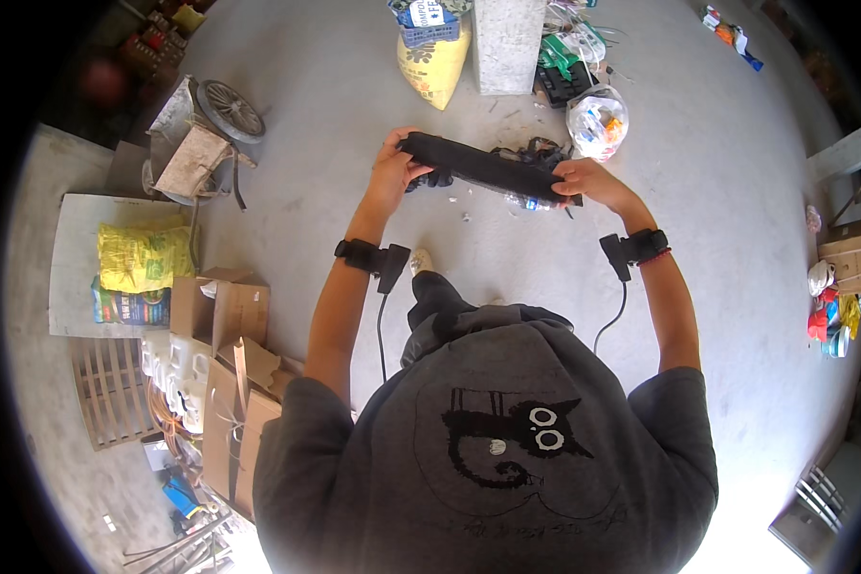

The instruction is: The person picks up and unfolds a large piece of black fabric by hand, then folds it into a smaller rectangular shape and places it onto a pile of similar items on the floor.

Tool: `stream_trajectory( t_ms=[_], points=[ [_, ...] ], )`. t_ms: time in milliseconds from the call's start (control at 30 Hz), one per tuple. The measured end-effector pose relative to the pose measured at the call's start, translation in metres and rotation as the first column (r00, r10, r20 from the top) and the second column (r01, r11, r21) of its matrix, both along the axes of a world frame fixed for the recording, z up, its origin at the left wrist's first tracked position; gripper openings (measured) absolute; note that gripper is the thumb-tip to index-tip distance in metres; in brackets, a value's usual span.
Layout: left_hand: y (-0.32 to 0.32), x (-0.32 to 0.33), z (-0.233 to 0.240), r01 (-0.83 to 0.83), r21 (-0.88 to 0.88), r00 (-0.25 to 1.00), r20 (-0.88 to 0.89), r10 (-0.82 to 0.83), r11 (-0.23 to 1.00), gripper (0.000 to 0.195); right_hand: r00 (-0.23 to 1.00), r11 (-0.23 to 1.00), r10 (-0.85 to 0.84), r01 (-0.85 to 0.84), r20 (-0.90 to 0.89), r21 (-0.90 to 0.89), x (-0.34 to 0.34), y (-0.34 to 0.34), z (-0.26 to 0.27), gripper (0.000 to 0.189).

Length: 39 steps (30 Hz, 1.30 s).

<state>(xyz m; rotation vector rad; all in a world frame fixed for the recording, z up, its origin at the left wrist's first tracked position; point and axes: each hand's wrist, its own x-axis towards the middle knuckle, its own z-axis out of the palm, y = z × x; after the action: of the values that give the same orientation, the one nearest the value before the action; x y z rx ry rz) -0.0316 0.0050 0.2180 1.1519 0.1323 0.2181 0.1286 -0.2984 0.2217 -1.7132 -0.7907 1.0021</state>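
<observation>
Between my two hands stretches a long, flat black strip (484, 166), which looks like folded fabric or mesh; its exact kind is unclear. My left hand (396, 166) pinches its left end, thumb below and fingers behind. The right end, slightly lower in the picture, is gripped by my right hand (590, 184). Beyond the strip, partly hidden by it, black plastic bags (542, 152) lie on the concrete floor. A clear plastic bottle (528, 204) with a blue label shows just under the strip's lower edge.
Ahead stand a concrete pillar (509, 46), a yellow sack (434, 68) and a clear bag of rubbish (597, 122). To the left are a wheelbarrow (197, 154), cardboard boxes (240, 312) and white jugs (179, 373). More boxes (848, 262) sit far right. Cables hang from both wrist straps.
</observation>
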Motion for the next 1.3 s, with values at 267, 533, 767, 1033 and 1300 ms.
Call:
stream_trajectory(
  t_ms=[267, 533, 767, 1033, 1300],
  points=[
    [-0.017, 0.012, 0.059, -0.109, 0.551, 0.993, 0.088, 0.072, 0.827, 0.039, 0.897, 0.989, 0.102, -0.043, 0.431, -0.145, -0.011, 0.02, -0.034, 0.023],
    [-0.046, 0.0, 0.124, -0.381, 0.664, 0.898, 0.433, 0.085, 0.643, 0.025, 0.978, 0.963, -0.154, 0.181, -0.142, 0.2, -0.011, 0.04, -0.03, 0.032],
    [-0.073, -0.033, 0.158, -0.564, 0.77, 0.773, 0.619, -0.137, 0.299, 0.03, 0.826, 0.82, -0.041, 0.349, -0.563, 0.453, -0.02, 0.043, 0.008, 0.034],
    [-0.082, -0.057, 0.161, -0.7, 0.714, 0.678, 0.669, -0.306, 0.009, 0.036, 0.777, 0.787, 0.106, 0.316, -0.621, 0.53, 0.005, 0.034, 0.006, 0.035],
    [-0.066, -0.057, 0.168, -0.678, 0.733, 0.717, 0.643, -0.268, -0.057, 0.021, 0.732, 0.841, 0.269, 0.137, -0.626, 0.523, -0.001, 0.019, 0.023, 0.035]
  ],
)
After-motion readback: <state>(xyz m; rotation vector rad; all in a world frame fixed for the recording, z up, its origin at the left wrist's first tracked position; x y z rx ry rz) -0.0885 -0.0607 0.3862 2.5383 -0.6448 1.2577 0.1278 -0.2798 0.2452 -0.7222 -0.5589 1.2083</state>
